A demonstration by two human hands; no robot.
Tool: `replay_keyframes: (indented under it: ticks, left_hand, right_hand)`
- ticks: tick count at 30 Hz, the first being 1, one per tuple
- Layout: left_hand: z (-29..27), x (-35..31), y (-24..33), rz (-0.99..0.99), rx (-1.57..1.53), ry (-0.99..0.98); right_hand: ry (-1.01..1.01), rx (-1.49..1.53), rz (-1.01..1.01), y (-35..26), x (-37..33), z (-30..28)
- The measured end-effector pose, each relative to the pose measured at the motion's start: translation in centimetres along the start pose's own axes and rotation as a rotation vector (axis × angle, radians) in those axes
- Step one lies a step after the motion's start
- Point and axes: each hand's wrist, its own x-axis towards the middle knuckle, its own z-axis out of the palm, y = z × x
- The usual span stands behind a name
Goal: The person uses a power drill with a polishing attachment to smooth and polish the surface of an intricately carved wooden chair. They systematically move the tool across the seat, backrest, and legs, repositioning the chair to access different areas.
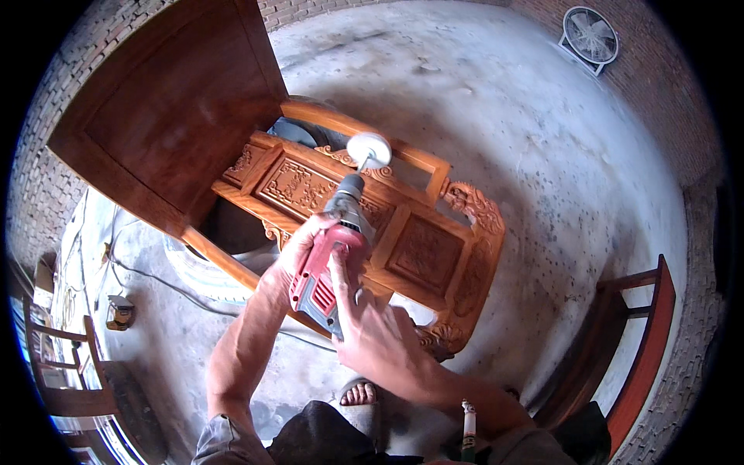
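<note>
Both my hands are on a red and grey power drill (322, 273), which points away from me. My left hand (304, 242) wraps round its front body, behind the black chuck. Its rear grip is in my right hand (372, 329), with the index finger stretched along the casing. A round white polishing wheel (370, 149) is fixed to the drill's shaft. Under it lies a carved brown wooden chair (425, 249), tipped over, its carved back panel (298, 184) facing up. The wheel is over the panel's far edge; whether it touches the wood, I cannot tell.
The broad seat board (170, 108) rises at the far left. A pale round support (203, 273) is under the chair. A cable (167, 287) and a yellow tool (119, 312) lie left. Dark red furniture (645, 356) stands right, a fan (590, 36) far right. A cigarette (469, 422) shows low down.
</note>
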Motion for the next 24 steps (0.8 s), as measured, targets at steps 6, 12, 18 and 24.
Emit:
replay_keyframes:
  ticks: [6, 12, 18, 24]
  left_hand:
    - [0.8, 0.2, -1.7, 0.018, 0.084, 0.091]
    - [-0.7, -0.1, 2.5, 0.147, 0.018, 0.067]
    - [-0.3, -0.6, 1.9, 0.288, 0.007, 0.166]
    - [-1.2, -1.3, 1.9, 0.236, -0.028, 0.103]
  right_hand:
    - [-0.001, 0.066, 0.044, 0.0, -1.3, 0.7]
    - [0.024, 0.047, -0.047, 0.7, 3.3, 0.6]
    - [0.011, 0.034, -0.115, 0.8, 3.7, 1.3]
    - [0.048, 0.034, -0.161, 1.2, 3.9, 1.5]
